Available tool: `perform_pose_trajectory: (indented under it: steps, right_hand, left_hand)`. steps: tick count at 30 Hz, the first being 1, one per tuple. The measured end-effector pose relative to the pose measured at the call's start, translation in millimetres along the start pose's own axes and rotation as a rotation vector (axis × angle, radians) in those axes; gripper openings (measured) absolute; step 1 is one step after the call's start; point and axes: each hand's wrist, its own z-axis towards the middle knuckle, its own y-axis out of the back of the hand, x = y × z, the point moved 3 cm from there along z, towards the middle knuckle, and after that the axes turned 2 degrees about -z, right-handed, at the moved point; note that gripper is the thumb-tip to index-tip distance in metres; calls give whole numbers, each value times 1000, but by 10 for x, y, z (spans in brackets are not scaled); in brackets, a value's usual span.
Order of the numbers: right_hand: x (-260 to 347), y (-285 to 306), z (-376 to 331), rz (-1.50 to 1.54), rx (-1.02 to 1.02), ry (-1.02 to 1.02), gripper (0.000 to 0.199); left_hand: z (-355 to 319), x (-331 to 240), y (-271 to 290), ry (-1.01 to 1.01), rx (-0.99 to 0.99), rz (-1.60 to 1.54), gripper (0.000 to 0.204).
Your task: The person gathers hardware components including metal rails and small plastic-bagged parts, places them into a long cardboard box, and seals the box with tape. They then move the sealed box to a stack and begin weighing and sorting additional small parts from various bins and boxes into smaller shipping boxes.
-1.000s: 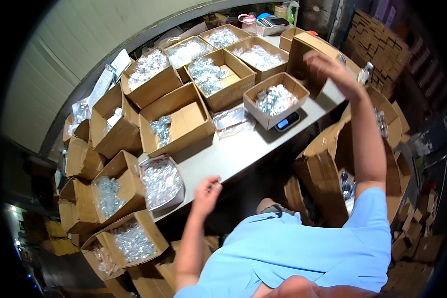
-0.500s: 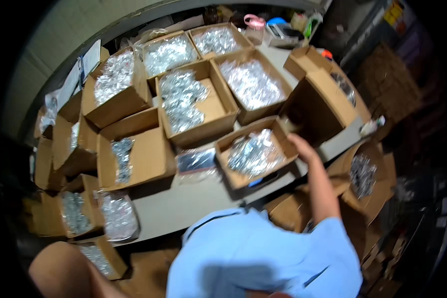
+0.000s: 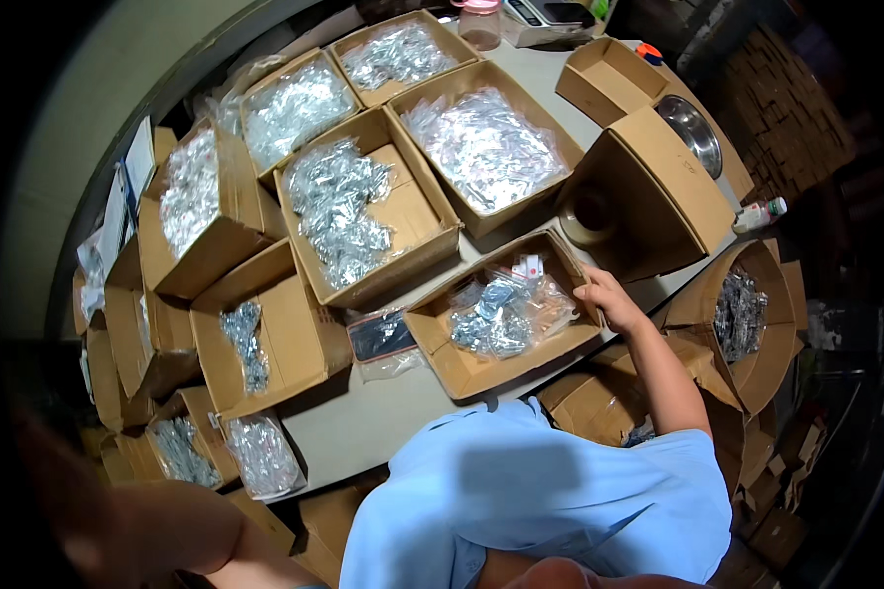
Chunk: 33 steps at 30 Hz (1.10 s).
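Your right hand point(image 3: 611, 299) rests, fingers loosely curled, on the right rim of the small cardboard box point(image 3: 506, 324) of clear bagged parts, which sits at the table's point(image 3: 363, 422) near edge. A push there could tip it off onto the cartons below. Your left hand isn't visible; only a blurred forearm point(image 3: 157, 530) shows at lower left.

A pale wall point(image 3: 79, 118) borders a grey table point(image 3: 363, 422); stacked cardboard cartons point(image 3: 786, 108) fill the dim right side.
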Motion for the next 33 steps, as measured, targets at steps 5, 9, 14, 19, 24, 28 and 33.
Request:
perform_pose_trajectory:
  steps: [5, 9, 14, 19, 24, 28, 33]
  right_hand:
    - [535, -253, -387, 380, -216, 174, 52]
    - [1092, -134, -660, 691, -298, 301, 52]
    - [1849, 750, -881, 732, -591, 642, 54]
    - [2337, 1808, -1096, 552, -751, 670, 56]
    - [1816, 3227, -712, 55, -1494, 595, 61]
    - [1331, 3625, -318, -369, -1952, -16, 89]
    - [757, 3828, -22, -670, -1932, -226, 89]
  left_hand:
    - [-144, 748, -84, 240, -381, -62, 51]
    - [-542, 1444, -346, 600, -542, 0, 35]
    - [-706, 2031, -884, 757, -225, 171, 26]
    - [-978, 2149, -834, 707, -34, 648, 31]
    - [-1585, 2438, -626, 871, -119, 764, 28]
    - [-1724, 2341, -611, 950, -78, 885, 26]
    - [-1730, 2392, -669, 1094, -91, 921, 26]
